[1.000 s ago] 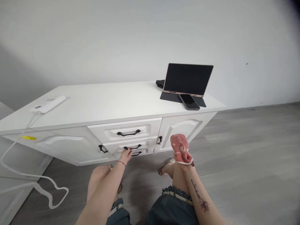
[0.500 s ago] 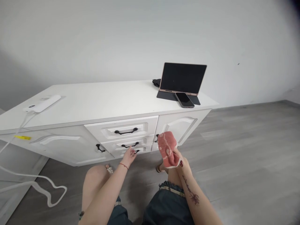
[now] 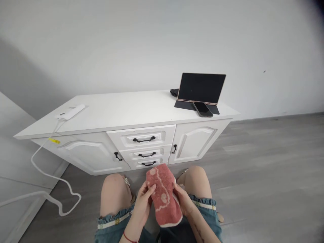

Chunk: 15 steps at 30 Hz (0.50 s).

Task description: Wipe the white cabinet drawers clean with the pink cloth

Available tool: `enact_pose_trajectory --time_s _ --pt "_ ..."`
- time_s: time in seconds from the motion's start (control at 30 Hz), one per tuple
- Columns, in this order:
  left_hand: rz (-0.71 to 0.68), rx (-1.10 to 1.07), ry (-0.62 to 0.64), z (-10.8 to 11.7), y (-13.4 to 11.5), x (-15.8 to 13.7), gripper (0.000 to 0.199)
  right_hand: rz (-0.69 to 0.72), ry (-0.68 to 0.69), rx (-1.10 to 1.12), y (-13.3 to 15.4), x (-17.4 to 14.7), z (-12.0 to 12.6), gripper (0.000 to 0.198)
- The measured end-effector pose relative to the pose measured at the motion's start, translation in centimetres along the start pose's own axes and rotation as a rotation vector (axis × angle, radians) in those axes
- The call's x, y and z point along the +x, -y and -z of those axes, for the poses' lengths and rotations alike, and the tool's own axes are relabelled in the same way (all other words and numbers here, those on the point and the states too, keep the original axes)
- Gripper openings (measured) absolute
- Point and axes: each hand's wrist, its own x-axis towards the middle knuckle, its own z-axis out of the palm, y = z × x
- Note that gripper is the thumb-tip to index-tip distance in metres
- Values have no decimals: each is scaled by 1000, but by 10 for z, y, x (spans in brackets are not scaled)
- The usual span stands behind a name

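At six o'clock in our view, above our blue ruffle-edged shorts (image 3: 212, 219), is a coral-red, fuzzy-looking fabric cloth (image 3: 162, 195) with pale spots, a wavy pale line and a white border at its near end. Our left hand (image 3: 143, 200) pinches it at its nine o'clock side, thumb laid on the upper face and the other fingers mostly hidden behind. Our right hand (image 3: 183, 200) pinches the three o'clock edge, its fingers largely out of sight. We cannot tell whether the cloth also touches our lap.

We judge it light, soft and floppy, with enough nap to resist slipping and nothing in it to break. It seems to be doubled over, so our hold should take in every layer. Opposite edges, about where our hands are, look best to us; held by one corner, it would probably sag. The white border at its six o'clock end may be slightly stiffer to pinch.

Beyond it, toward twelve o'clock, stands a white panelled cabinet (image 3: 126, 108); a thin black-screened tablet (image 3: 202, 87) leans upright on top at two o'clock.
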Motion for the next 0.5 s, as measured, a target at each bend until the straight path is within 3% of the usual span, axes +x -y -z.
enact_pose_trajectory --time_s 0.2,0.4,0.5 --pt "5 49 -22 8 -3 -14 38 -44 -10 34 -19 -11 -4 40" --pt "-58 257 73 7 -4 -13 43 -262 191 22 -21 -17 -9 59" --pt "-77 372 37 10 -6 -3 43 -158 150 -79 -2 -13 -2 59"
